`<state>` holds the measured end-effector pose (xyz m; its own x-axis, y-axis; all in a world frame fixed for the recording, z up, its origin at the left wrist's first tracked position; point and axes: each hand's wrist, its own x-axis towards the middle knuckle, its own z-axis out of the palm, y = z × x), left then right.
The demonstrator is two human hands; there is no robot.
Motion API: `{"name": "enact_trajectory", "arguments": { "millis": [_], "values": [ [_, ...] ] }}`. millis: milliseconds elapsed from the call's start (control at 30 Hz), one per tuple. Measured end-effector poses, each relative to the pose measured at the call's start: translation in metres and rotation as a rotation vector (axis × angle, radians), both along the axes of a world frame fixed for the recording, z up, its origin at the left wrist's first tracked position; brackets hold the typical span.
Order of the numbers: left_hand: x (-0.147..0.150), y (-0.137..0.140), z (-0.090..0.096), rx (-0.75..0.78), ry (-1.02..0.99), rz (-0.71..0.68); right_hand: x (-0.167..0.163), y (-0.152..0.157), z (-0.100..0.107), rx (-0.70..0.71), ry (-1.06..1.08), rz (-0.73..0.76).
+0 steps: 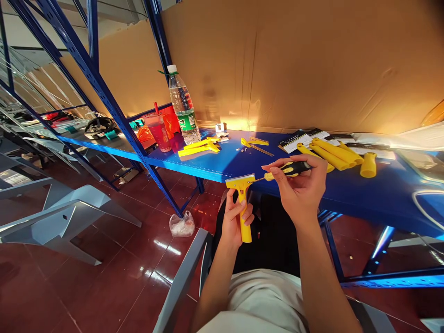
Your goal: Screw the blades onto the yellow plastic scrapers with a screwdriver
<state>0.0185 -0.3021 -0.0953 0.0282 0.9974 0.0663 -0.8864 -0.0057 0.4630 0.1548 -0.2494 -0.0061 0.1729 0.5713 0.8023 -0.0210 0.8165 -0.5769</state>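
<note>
Where the thin shaft of the screwdriver [294, 169] meets the right end of the head of the yellow scraper [242, 195], I judge the step in hand to be turning a screw, though I cannot say whether in or out. From here the tip is too small for me to be sure that it sits properly. The next move, as I read it, calls for a firm seat, the shaft lined up with the screw, and a steady head to push against.

The scraper is off the bench [208, 169], held up by its near edge, head uppermost and handle hanging almost upright. My left hand [233, 216] has its fingers wrapped round that handle, thumb across the front, forearm rising from below. My right hand [305, 187] comes in from the other side, forearm leaning inward, its fingers pinched round the screwdriver's black-and-yellow grip, which lies nearly level with its tip to the left. Loose yellow handles [331, 153] lie farther right on the bench.
</note>
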Motion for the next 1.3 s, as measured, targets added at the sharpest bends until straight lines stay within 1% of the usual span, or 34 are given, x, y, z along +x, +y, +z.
{"name": "enact_trajectory", "arguments": {
  "millis": [367, 567, 900, 1000, 1133, 1300],
  "values": [
    [0.0003, -0.0002, 0.0014, -0.007, 0.062, 0.026, -0.0042, -0.0011, 0.0001, 0.017, 0.002, -0.008],
    [0.0005, -0.0018, 0.0039, -0.007, 0.05, 0.016, -0.0022, -0.0014, 0.0006, 0.003, 0.021, -0.003],
    [0.0001, -0.0004, 0.0029, 0.0, 0.052, 0.012, -0.0055, -0.0028, -0.0009, 0.003, 0.02, -0.001],
    [0.0004, -0.0009, 0.0035, 0.008, 0.072, 0.023, -0.0047, -0.0018, -0.0039, -0.01, -0.015, -0.048],
    [0.0004, -0.0013, 0.0031, 0.01, 0.101, 0.033, -0.0016, -0.0014, -0.0076, 0.004, -0.129, -0.106],
    [0.0006, -0.0012, 0.0024, -0.001, 0.115, 0.05, 0.0021, -0.0049, -0.0056, 0.06, -0.274, -0.026]
  ]
}}
